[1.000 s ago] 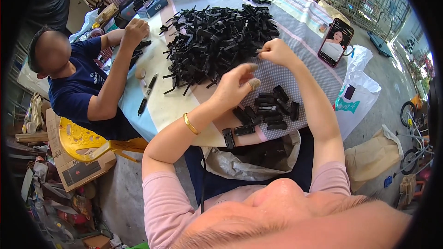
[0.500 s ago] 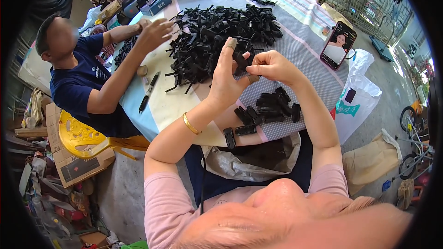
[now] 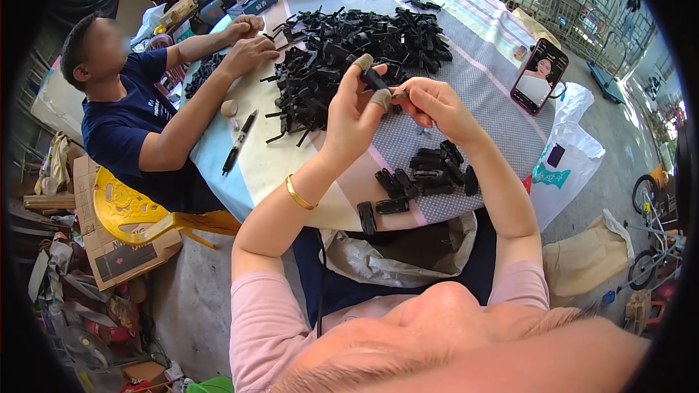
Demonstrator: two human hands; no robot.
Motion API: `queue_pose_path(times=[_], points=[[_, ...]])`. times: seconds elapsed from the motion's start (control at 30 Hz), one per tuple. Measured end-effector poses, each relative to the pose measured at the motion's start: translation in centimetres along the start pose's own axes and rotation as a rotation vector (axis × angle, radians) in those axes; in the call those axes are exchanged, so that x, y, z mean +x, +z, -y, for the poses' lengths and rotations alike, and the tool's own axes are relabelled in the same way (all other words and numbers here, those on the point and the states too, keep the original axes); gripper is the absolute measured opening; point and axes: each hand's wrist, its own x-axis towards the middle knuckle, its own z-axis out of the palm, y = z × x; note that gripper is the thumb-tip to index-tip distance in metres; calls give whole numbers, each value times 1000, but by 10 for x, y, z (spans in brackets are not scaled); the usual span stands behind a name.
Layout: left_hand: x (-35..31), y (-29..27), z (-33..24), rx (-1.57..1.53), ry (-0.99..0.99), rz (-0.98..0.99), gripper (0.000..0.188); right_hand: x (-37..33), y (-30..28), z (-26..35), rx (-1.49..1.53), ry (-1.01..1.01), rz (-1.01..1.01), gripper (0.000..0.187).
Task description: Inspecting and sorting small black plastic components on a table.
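My left hand point(image 3: 348, 122) grips a small black plastic part point(image 3: 375, 81) between its thumb and forefinger, both wrapped in tan tape. My right hand point(image 3: 443, 108) is closed in a pinch right beside the part's lower end. What its fingertips hold there is small and dark, too small to make out. Just beyond my hands spreads a big heap of black plastic parts with thin arms point(image 3: 313, 65). Nearer to me, by the table edge, lies a small group of compact black pieces point(image 3: 435, 169).
A phone point(image 3: 539, 76) stands at the right of the cloth-covered table point(image 3: 495, 116). On the left a co-worker point(image 3: 138, 102) sits on a yellow chair point(image 3: 124, 204), hands by the heap. A marker pen point(image 3: 239, 143) lies between us. An open sack point(image 3: 364, 266) rests at my lap.
My left hand has turned, bringing the black part into clearer view between its taped fingers. My right hand has shifted slightly. The co-worker's raised hand has come down to the table.
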Motion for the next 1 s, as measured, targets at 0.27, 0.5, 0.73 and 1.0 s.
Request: queue_pose_path(times=[0.27, 0.5, 0.73, 1.0], points=[[-2, -3, -6, -16, -116, 283, 54, 3, 5, 2, -237, -167, -192, 17], [-8, 3, 1, 216, -31, 249, 45, 4, 9, -2, -290, -84, -226, 15], [-4, -1, 1, 99, -110, 138, 34, 1, 10, 4, -181, 5, -177, 21], [-3, -1, 3, 129, -50, 86, 28, 0, 13, 3, -201, 47, -172, 20]])
